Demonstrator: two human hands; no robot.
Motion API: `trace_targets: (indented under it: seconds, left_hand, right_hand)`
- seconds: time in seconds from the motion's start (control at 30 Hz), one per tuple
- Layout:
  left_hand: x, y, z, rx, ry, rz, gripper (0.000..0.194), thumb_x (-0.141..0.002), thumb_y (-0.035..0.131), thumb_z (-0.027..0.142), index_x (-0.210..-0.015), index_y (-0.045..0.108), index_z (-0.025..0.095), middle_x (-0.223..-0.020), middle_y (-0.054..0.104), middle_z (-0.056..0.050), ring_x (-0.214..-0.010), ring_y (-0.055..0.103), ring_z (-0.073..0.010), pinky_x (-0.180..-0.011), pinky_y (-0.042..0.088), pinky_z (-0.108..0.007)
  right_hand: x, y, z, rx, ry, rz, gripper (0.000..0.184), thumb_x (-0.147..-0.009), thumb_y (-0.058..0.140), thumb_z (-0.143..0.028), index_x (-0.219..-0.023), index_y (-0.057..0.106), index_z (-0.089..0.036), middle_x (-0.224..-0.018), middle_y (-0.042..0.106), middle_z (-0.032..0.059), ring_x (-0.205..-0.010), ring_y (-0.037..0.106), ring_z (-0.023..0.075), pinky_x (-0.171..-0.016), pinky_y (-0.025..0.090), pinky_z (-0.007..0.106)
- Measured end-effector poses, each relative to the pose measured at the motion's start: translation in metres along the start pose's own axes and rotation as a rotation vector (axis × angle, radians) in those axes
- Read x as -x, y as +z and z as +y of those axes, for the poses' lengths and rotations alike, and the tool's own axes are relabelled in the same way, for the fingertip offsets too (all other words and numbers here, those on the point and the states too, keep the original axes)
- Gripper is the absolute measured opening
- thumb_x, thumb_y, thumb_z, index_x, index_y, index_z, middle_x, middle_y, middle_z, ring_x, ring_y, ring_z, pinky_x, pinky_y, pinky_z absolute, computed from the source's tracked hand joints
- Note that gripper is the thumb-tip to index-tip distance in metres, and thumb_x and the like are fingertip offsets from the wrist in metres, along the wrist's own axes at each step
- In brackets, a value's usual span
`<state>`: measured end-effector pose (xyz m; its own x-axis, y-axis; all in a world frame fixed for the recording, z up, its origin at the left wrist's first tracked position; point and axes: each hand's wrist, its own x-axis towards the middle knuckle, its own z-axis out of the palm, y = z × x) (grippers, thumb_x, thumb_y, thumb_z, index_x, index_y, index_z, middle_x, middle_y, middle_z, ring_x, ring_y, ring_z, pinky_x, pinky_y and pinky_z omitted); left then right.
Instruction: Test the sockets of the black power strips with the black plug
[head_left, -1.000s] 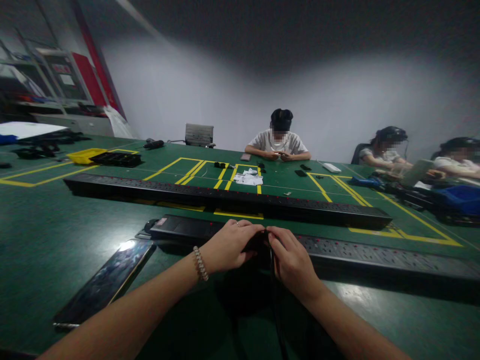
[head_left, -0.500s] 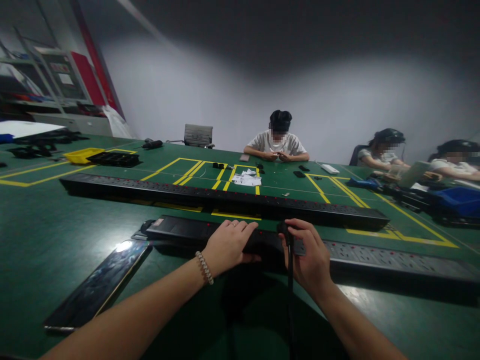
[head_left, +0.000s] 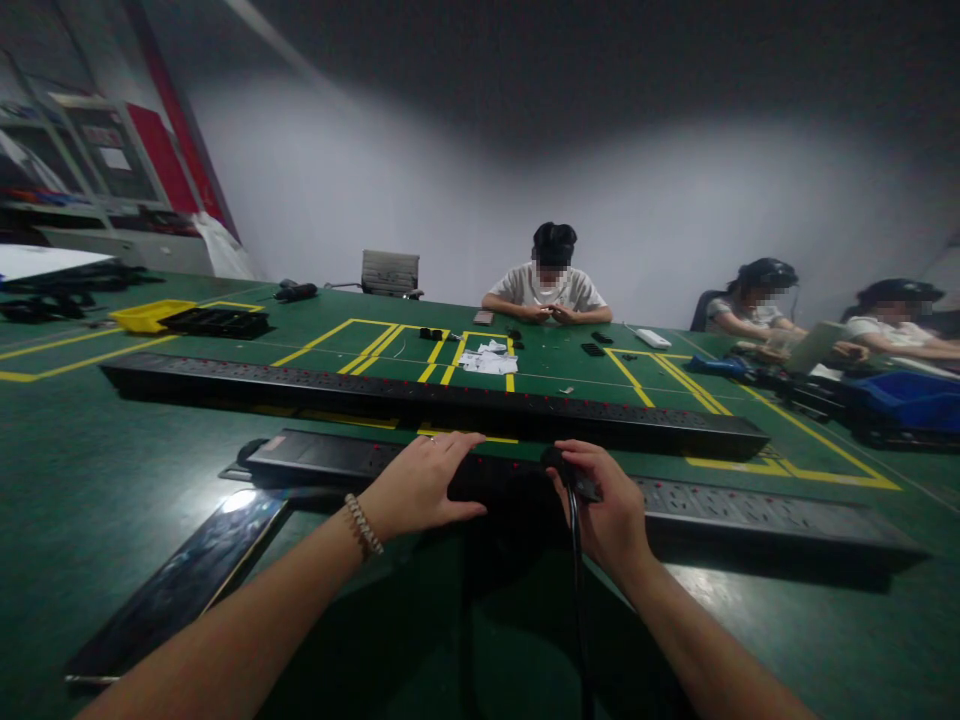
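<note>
A long black power strip [head_left: 735, 510] lies across the green table [head_left: 112, 480] right in front of me. My left hand [head_left: 420, 485] rests flat on its top, fingers stretched out, a beaded bracelet on the wrist. My right hand [head_left: 607, 505] is closed round a black plug [head_left: 559, 462] set against the strip's sockets. The plug's black cable [head_left: 577, 600] runs down toward me between my forearms.
A second, longer black power strip [head_left: 420, 395] lies parallel behind the first. A dark flat bar [head_left: 172, 590] lies at my left. Yellow tape lines, white papers [head_left: 491, 358] and a yellow tray [head_left: 146, 315] sit farther off. One person sits opposite, two at the right.
My right hand has moved right from beside the left hand and now grips the plug on the strip. The left hand has flattened on the strip. The view shifted slightly.
</note>
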<state>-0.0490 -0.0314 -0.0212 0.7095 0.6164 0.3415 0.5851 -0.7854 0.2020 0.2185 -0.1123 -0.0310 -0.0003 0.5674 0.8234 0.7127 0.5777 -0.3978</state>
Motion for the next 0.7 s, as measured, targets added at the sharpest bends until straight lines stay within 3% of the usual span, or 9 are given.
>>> trace_targets:
  seconds: [0.2,0.7]
  left_hand:
    - [-0.007,0.011,0.027,0.101,0.089,0.029,0.072,-0.082,0.071,0.037,-0.145,0.039,0.025,-0.139,0.06,-0.008,-0.126,0.056,-0.0287,-0.107,0.042,-0.048]
    - [-0.006,0.011,0.028,0.1,0.08,0.018,0.069,-0.084,0.067,0.029,-0.146,0.039,0.027,-0.136,0.062,-0.008,-0.122,0.057,-0.03,-0.104,0.043,-0.05]
  right_hand:
    - [0.0,0.013,-0.008,-0.06,-0.031,-0.079,0.021,-0.089,0.068,-0.015,-0.107,0.066,-0.024,-0.114,0.073,0.0082,-0.103,0.072,0.022,-0.09,0.06,0.038]
    - [-0.004,0.016,-0.017,-0.026,-0.017,-0.139,0.013,-0.091,0.064,-0.016,-0.1,0.07,-0.022,-0.112,0.074,0.0106,-0.099,0.074,0.0226,-0.085,0.063,0.037]
